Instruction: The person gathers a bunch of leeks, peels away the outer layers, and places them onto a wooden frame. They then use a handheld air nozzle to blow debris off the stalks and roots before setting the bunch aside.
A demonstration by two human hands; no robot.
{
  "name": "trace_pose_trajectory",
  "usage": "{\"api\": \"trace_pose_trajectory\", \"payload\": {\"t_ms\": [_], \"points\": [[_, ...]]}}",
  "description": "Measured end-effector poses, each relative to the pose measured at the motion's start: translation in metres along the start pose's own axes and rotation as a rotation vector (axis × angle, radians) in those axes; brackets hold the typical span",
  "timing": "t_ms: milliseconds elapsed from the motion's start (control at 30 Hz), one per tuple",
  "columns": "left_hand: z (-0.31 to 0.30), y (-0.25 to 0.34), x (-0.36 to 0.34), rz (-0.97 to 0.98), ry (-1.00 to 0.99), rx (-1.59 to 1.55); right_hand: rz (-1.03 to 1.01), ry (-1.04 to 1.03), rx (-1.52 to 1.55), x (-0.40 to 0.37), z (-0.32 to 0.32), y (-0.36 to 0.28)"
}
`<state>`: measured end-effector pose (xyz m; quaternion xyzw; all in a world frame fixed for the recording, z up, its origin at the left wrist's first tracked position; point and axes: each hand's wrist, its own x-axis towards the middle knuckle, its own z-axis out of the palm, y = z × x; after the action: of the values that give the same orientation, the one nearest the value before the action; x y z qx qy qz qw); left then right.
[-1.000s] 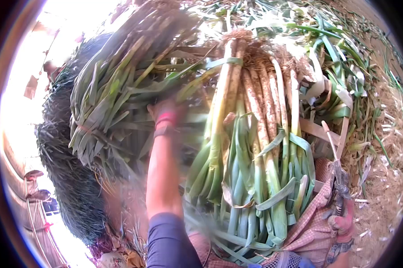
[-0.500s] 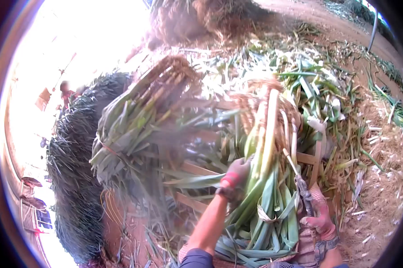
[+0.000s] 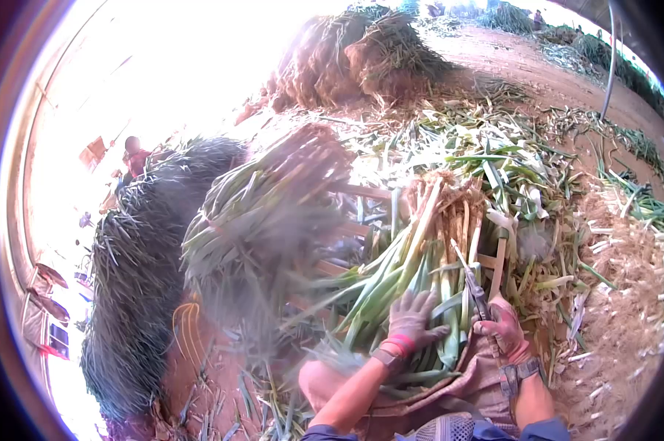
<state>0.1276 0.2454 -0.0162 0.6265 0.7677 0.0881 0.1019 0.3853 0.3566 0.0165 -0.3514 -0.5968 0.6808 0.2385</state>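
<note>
Near: pinkish cloth (image 3: 427, 411) over the lap, both forearms reaching far across it. Left hand (image 3: 413, 323), gloved: palm down, fingers spread, laid on the leaf end of the green onions (image 3: 409, 272); not gripping. Onions lie ahead of the lap, leaves near, roots far. Right hand (image 3: 505, 332), just right of them: fingers curled round a narrow tool (image 3: 476, 294), tip pointing far and slightly left. Beyond, left: blurred onion bundle (image 3: 262, 195). Far: rooty bundles (image 3: 347, 62) heaped up.

Left hand (image 3: 413, 320) — now splayed over stalks (image 3: 410, 266)
</note>
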Motion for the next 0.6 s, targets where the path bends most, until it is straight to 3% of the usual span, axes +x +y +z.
{"api": "trace_pose_trajectory", "payload": {"t_ms": [133, 167, 233, 267, 300, 367, 433, 533, 600], "points": [[-0.016, -0.038, -0.018, -0.114, -0.138, 0.082, -0.054, -0.017, -0.371, -0.028, -0.011, 0.012], [-0.027, -0.049, -0.02, -0.124, -0.112, 0.13, -0.021, -0.094, -0.402, -0.033, -0.015, 0.001], [-0.027, -0.07, -0.029, -0.241, -0.086, 0.126, -0.052, 0.008, -0.331, -0.063, -0.003, -0.043], [-0.02, -0.079, -0.036, -0.261, -0.066, 0.083, 0.039, 0.035, -0.25, -0.072, -0.003, -0.056], [-0.024, -0.072, -0.041, -0.34, -0.077, -0.035, 0.062, 0.041, -0.439, -0.085, 0.003, -0.094], [-0.028, -0.06, -0.039, -0.375, -0.088, -0.182, -0.147, 0.108, -0.494, -0.087, -0.015, -0.082], [-0.011, -0.059, -0.016, -0.31, -0.05, -0.122, -0.18, 0.09, -0.531, -0.085, -0.023, -0.092], [-0.024, -0.034, -0.008, -0.204, 0.354, -0.233, -0.145, 0.14, -0.553, -0.067, -0.041, -0.08], [-0.032, -0.014, -0.005, -0.112, 0.541, -0.281, -0.073, 0.19, -0.857, -0.057, -0.053, -0.054]]}}
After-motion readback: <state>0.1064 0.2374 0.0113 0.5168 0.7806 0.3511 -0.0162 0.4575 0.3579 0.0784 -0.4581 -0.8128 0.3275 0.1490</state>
